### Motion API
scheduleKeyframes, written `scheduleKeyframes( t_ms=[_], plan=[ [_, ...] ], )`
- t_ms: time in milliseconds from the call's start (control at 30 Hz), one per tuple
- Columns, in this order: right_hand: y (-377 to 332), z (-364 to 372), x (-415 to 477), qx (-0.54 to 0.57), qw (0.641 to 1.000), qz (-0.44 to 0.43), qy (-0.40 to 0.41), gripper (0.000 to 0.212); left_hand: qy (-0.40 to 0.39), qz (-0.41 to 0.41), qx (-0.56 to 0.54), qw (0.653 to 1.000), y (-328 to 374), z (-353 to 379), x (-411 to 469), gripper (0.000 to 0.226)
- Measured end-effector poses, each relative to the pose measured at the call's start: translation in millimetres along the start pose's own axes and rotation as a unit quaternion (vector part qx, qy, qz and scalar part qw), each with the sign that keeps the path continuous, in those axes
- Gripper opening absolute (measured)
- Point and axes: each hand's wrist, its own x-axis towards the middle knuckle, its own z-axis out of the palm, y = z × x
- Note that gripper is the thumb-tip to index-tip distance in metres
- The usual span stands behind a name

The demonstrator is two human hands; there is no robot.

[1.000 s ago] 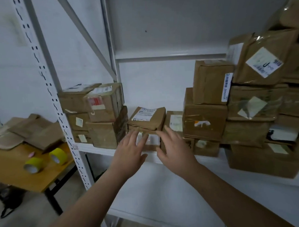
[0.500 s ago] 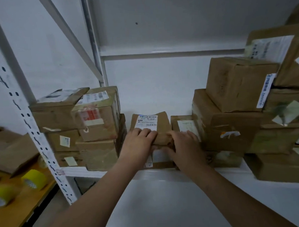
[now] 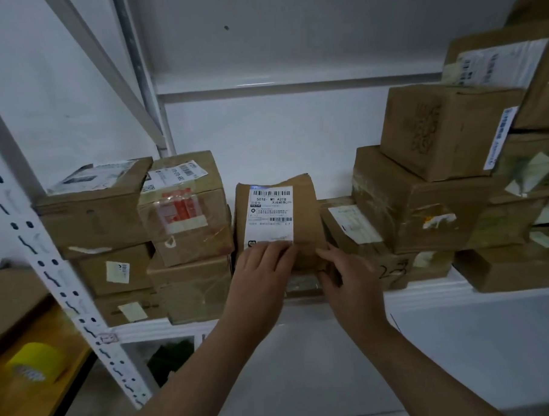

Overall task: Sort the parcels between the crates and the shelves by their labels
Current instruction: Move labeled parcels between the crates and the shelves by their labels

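Left: a glossy yellow tape roll (image 3: pixel 31 363) is lying on the wooden counter (image 3: pixel 39 403). Creased, taped cardboard boxes (image 3: pixel 94 222) are sitting stacked on the white steel shelf (image 3: pixel 428 295). Centre: the left hand (image 3: pixel 260 271) and right hand (image 3: pixel 348 280) are gripping the flat brown parcel (image 3: pixel 305 212) on the shelf, fingers (image 3: pixel 275 251) curled over its lower edge. Lying flatter half a second ago, it is now standing upright, its white label facing out.

Light: dim, flat, grey; source unseen. Glare: pale streak along upper shelf (image 3: pixel 261 82). Shadows: soft, shallow. Focus: label (image 3: pixel 270 217) on centre parcel (image 3: pixel 306 231) legible; edges smeared; shelf upright (image 3: pixel 51 274) bowed; tape roll (image 3: pixel 31 364) blurred.
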Motion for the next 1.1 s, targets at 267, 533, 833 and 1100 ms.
scheduleKeyframes(
  t_ms=[267, 533, 833, 1100],
  plan=[
    [-3.6, -1.0, 22.4, -0.062, 0.998, -0.008, -0.004, 0.034, -0.033, -0.045, 0.015, 0.998, 7.9, -8.1, -5.2, 0.047],
    [4.3, -23.0, 34.9, -0.2, 0.963, -0.098, -0.15, 0.046, -0.12, -0.087, 0.036, 0.988, 18.4, -17.8, 9.7, 0.036],
    [2.2, -105.4, 68.4, -0.151, 0.974, -0.155, 0.064, 0.022, -0.032, -0.043, -0.01, 0.998, 45.0, -41.5, 81.0, 0.032],
    [26.2, -189.1, 98.9, -0.2, 0.969, -0.054, 0.136, 0.028, 0.077, 0.012, -0.112, 0.991, 106.1, -55.0, 155.9, 0.048]
  ],
)
